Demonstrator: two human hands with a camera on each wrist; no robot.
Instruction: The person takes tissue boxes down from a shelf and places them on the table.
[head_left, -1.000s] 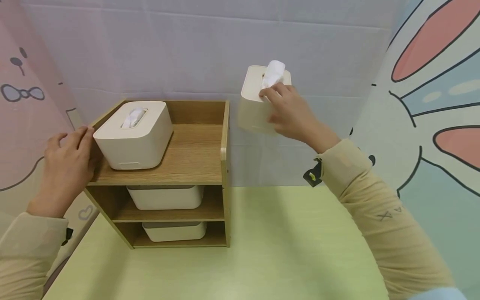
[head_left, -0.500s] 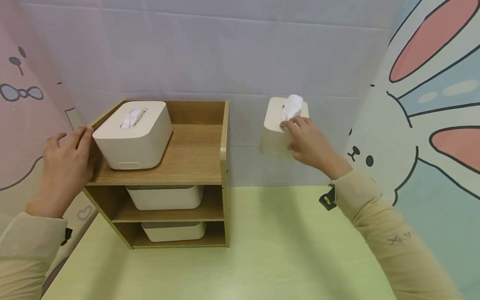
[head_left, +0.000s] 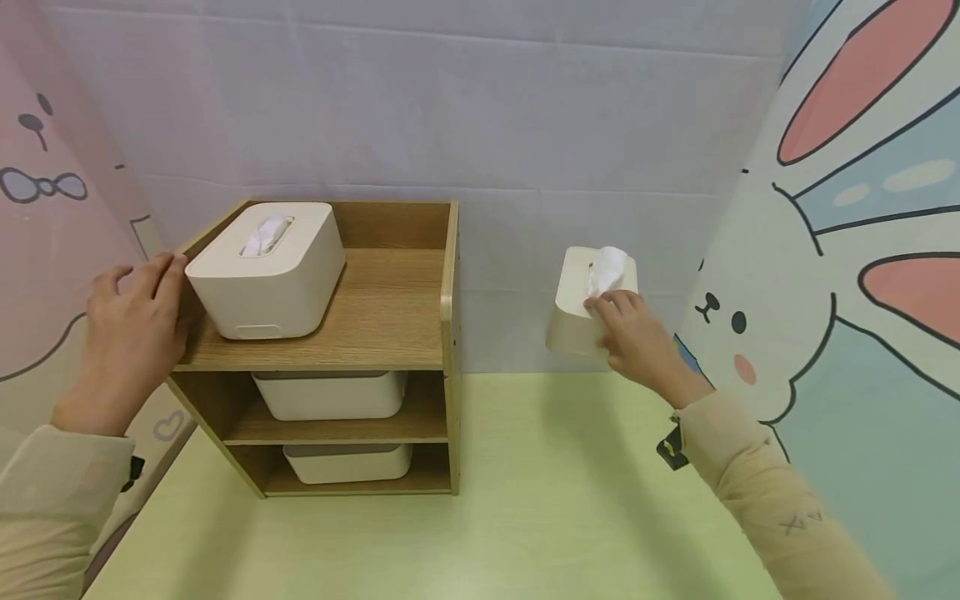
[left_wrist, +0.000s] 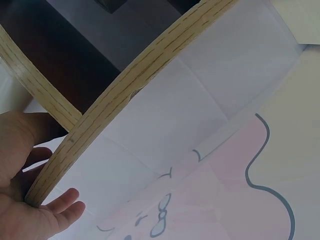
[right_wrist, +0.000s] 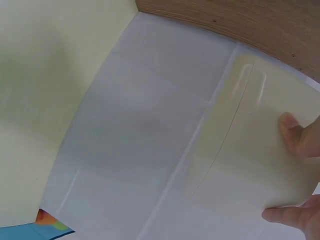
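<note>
My right hand grips a cream tissue box by its side and top edge, with a white tissue poking from the slot. The box is held in the air over the table's back edge, right of the wooden shelf unit. In the right wrist view the thumb presses one face of it. On the left, my left hand grips the shelf unit's side panel, thumb and fingers on opposite sides. A second tissue box stands on the top shelf, close to that hand.
Two cream bins sit in the lower compartments, an upper bin and a lower bin. The shelf unit stands on a pale green table. A plain cloth backdrop hangs behind, with a rabbit-print panel at the right.
My right hand has carried the tissue box downward and to the right, from beside the shelf top toward the table. The left hand and the shelf unit stay where they were.
</note>
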